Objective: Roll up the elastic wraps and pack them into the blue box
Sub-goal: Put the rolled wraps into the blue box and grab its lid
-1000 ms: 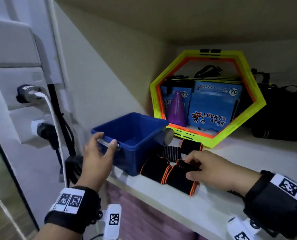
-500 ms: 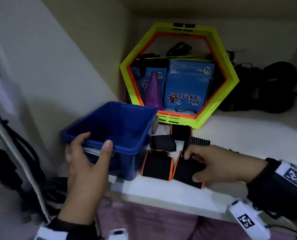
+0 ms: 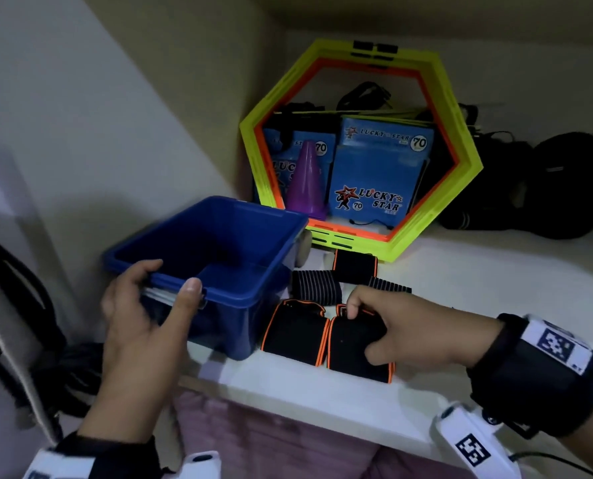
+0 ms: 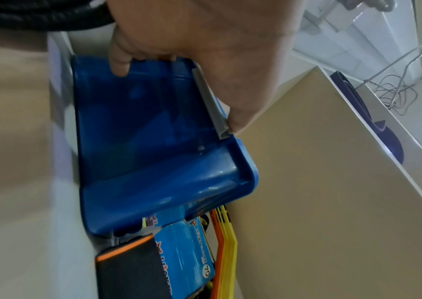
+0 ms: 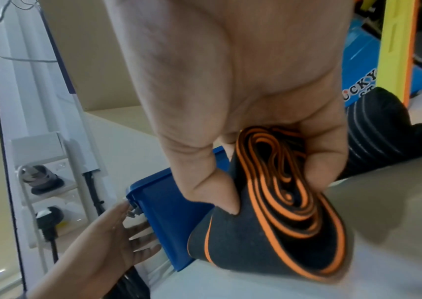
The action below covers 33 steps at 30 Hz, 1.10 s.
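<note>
An empty blue box (image 3: 226, 243) stands at the left end of a white shelf (image 3: 478, 281). My left hand (image 3: 143, 316) grips its near rim, thumb on top (image 4: 117, 62). Right of the box lie two rolled black wraps with orange edges; the left one (image 3: 293, 331) lies free. My right hand (image 3: 405, 326) holds the other rolled wrap (image 3: 352, 344) between thumb and fingers, its orange spiral end showing (image 5: 281, 194). Behind them lie ribbed black wraps (image 3: 314, 286) and another orange-edged roll (image 3: 355, 266).
A yellow-and-orange hexagon frame (image 3: 461, 140) stands at the back with blue packets (image 3: 374, 181) and a purple cone (image 3: 307, 181) in it. Black gear (image 3: 547, 188) lies at the back right. A beige side wall (image 3: 132, 115) runs along the left of the box.
The head view has swung right and down. The left hand keeps hold of the box rim and the right hand stays closed round the front right roll.
</note>
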{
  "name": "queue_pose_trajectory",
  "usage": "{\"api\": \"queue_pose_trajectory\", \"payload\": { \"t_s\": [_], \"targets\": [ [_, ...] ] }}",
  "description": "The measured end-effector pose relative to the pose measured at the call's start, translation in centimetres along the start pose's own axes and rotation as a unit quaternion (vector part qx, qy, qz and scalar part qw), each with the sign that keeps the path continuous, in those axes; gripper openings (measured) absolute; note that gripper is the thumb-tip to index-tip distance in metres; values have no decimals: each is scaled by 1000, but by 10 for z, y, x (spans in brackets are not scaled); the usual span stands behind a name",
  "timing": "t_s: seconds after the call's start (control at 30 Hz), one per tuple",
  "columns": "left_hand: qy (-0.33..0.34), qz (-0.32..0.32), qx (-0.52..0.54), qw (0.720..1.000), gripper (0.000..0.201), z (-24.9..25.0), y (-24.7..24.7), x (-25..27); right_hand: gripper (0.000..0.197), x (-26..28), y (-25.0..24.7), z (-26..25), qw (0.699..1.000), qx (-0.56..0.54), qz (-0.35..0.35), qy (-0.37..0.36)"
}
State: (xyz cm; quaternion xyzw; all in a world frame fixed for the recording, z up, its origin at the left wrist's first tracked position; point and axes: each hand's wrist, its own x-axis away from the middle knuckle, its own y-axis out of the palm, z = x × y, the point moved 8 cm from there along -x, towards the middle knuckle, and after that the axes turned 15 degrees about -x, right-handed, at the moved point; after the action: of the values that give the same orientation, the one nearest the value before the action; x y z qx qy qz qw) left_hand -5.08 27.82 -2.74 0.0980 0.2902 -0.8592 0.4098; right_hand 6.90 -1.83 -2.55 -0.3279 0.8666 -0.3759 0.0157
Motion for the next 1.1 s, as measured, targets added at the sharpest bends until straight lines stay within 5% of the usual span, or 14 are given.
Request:
{"api": "queue_pose_trajectory", "payload": {
  "t_s": [0.4,0.6,0.7,0.87,1.1],
  "targets": [
    [-44,3,10,999,66,-6,0,5,25,3,-56,-72,986,-63,-82,-127],
    [-54,31,6,998,62,-4,-1,13,52,-37,-60,-147,971,-154,-68,-167],
    [-47,38,-8,998,56,-1,1,11,63,-83,-39,-185,980,-115,-88,-135],
    [2,69,-29,997,69,-7,2,7,44,-155,17,-227,981,102,-141,-80],
    [-1,66,-34,997,75,-9,4,5,37,-221,88,-193,930,268,-239,78]
  ]
}}
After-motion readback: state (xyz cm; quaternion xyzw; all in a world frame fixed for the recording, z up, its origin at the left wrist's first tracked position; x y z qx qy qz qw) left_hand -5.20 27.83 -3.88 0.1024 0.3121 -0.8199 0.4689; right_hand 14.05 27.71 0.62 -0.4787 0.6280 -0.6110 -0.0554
